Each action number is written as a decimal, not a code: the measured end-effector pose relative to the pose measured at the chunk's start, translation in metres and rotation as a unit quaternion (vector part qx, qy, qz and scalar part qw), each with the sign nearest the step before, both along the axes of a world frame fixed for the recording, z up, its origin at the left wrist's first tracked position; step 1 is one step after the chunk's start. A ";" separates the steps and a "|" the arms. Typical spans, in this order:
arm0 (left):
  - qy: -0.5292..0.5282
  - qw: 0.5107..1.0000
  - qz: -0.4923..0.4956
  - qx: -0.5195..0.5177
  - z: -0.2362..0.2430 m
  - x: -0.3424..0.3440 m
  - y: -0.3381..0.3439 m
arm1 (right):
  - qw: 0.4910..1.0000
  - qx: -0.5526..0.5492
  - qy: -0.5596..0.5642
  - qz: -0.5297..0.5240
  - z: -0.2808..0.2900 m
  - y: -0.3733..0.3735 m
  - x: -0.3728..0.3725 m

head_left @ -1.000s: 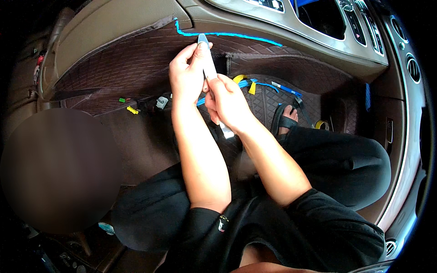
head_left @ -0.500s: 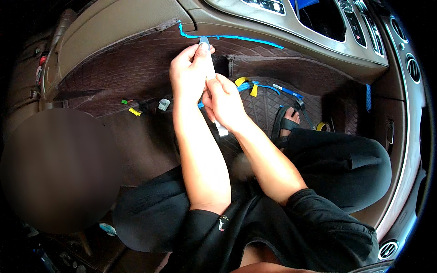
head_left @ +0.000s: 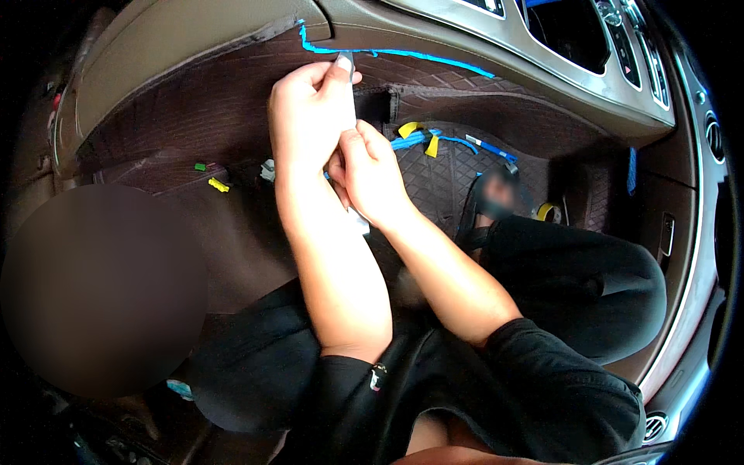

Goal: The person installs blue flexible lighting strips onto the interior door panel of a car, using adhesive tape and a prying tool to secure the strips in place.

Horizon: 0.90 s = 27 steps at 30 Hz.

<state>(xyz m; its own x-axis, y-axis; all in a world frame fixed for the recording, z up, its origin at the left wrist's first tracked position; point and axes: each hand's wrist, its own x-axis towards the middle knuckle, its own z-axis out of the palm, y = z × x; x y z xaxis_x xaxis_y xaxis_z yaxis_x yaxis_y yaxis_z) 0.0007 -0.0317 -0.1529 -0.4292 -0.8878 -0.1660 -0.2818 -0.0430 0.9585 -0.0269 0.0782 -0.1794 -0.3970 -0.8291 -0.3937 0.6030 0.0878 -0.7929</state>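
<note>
A flat silver pry tool runs lengthwise between my two hands, its lower end sticking out below them. My left hand grips the upper part, with the thumb pressed along the blade close to the tip. Lower down, the fingers of my right hand are wrapped round the same tool. Its tip meets a thin blue strip that follows the lower edge of the brown console side. Whether the tip is pushed into the seam is hidden by my left fingers.
Quilted brown floor lining covers the footwell. On it lie a blue bundle with yellow tabs, a blue pen-like tool and a yellow roll. Small green and yellow pieces lie left. My sandalled foot is right.
The view has shifted slightly. Both hands have moved a little left in the picture, and the pry tool stands more upright, its tip still at the blue strip.
</note>
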 end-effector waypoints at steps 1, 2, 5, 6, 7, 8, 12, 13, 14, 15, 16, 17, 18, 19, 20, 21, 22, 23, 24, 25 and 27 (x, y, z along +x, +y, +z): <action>0.001 1.000 0.000 0.015 0.006 0.000 -0.001 | 1.000 0.012 0.007 0.003 0.005 -0.001 -0.002; 0.010 0.999 -0.008 0.043 0.008 0.002 -0.002 | 1.000 0.015 -0.002 0.011 0.010 0.002 -0.003; 0.023 0.999 0.004 -0.030 -0.009 -0.002 -0.008 | 1.000 0.024 0.012 0.016 0.018 0.013 -0.010; 0.033 0.998 0.026 -0.042 -0.012 -0.005 -0.006 | 0.999 0.038 0.020 0.009 0.020 0.017 -0.011; 0.046 0.996 0.044 -0.055 -0.016 -0.007 -0.004 | 0.999 0.041 0.028 0.009 0.019 0.020 -0.011; 0.059 0.994 0.061 -0.068 -0.019 -0.009 -0.003 | 0.998 0.044 0.037 0.010 0.018 0.023 -0.010; -0.003 0.987 0.115 -0.108 -0.010 -0.020 0.011 | 0.994 0.061 0.085 0.018 0.022 0.028 -0.019; -0.035 0.984 0.129 -0.121 -0.007 -0.021 0.014 | 0.993 0.065 0.099 0.025 0.022 0.027 -0.020; -0.033 0.983 0.131 -0.125 -0.010 -0.022 0.013 | 0.993 0.059 0.097 0.021 0.021 0.027 -0.021; -0.034 0.984 0.127 -0.117 -0.010 -0.021 0.013 | 0.992 0.065 0.103 0.019 0.023 0.026 -0.021; -0.037 0.986 0.123 -0.109 -0.007 -0.019 0.013 | 0.992 0.070 0.107 0.019 0.024 0.024 -0.020; -0.039 0.987 0.120 -0.101 -0.005 -0.018 0.013 | 0.991 0.076 0.111 0.018 0.025 0.022 -0.020; -0.033 0.987 0.120 -0.103 -0.005 -0.017 0.012 | 0.990 0.079 0.117 0.019 0.027 0.020 -0.020; -0.026 0.987 0.121 -0.105 -0.006 -0.017 0.013 | 0.989 0.084 0.122 0.020 0.026 0.020 -0.021; -0.020 0.987 0.121 -0.106 -0.008 -0.017 0.013 | 0.988 0.089 0.128 0.020 0.027 0.019 -0.022; -0.017 0.987 0.120 -0.101 -0.009 -0.017 0.012 | 0.989 0.087 0.120 0.022 0.027 0.018 -0.022; -0.015 0.988 0.120 -0.094 -0.010 -0.017 0.012 | 0.990 0.087 0.112 0.024 0.028 0.018 -0.021; -0.013 0.989 0.120 -0.087 -0.011 -0.016 0.011 | 0.991 0.086 0.103 0.026 0.028 0.017 -0.021; -0.008 0.990 0.120 -0.079 -0.011 -0.014 0.011 | 0.991 0.085 0.093 0.035 0.029 0.015 -0.021; -0.002 0.991 0.117 -0.071 -0.011 -0.014 0.011 | 0.992 0.085 0.084 0.039 0.030 0.015 -0.022; 0.006 0.992 0.109 -0.057 -0.014 -0.015 0.010 | 0.993 0.085 0.082 0.032 0.027 0.015 -0.022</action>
<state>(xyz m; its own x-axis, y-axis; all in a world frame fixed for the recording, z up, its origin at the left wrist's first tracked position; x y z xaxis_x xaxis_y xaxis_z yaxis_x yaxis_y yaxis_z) -0.0141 -0.0216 -0.1667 -0.2270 -0.9723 -0.0553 -0.2670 0.0075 0.9637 -0.0490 0.0927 -0.1524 -0.4150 -0.7819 -0.4652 0.4567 0.2632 -0.8498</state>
